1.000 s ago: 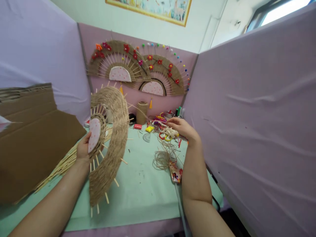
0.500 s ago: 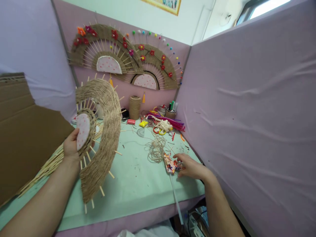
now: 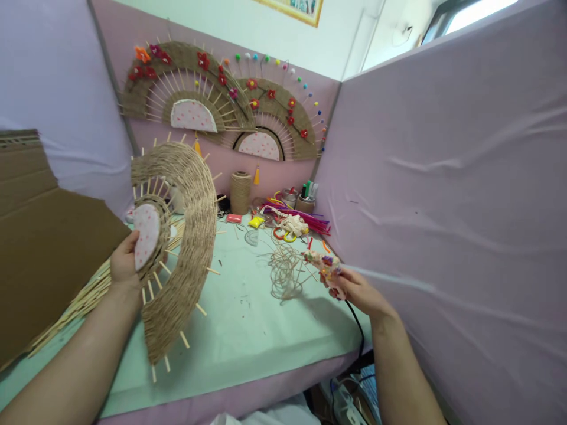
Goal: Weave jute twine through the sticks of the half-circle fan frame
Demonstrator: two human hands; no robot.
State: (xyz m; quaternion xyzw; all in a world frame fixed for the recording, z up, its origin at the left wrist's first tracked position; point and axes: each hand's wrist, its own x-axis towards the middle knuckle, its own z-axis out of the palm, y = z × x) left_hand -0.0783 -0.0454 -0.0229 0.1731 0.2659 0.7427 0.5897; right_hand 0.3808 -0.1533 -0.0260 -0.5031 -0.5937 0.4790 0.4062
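On the left, my left hand (image 3: 123, 262) is closed on the dotted, padded centre of a half-round woven fan (image 3: 195, 218). The fan stands on edge, with twine woven over thin wooden sticks whose tips stick out. My right hand (image 3: 357, 290) grips a floral-patterned hot glue gun (image 3: 328, 267) above the right of the table, its nozzle pointing left. A long, pale glue stick (image 3: 390, 274) runs out of its back, and a black cord (image 3: 358, 324) hangs below. Beside the gun lies a loose tangle of twine (image 3: 283, 271).
Brown cardboard (image 3: 48, 254) and a bundle of thin sticks (image 3: 84, 298) are at left. A twine spool (image 3: 240, 193), pipe cleaners (image 3: 316, 221), scissors (image 3: 289, 236) and a protractor (image 3: 251, 237) lie towards the back. Two decorated fans (image 3: 177, 56) hang on the pink panel. Fabric walls enclose both sides.
My right hand has closed on the hot glue gun and lifted it off the table, turning it so the glue stick points right. The left hand and fan have barely moved.
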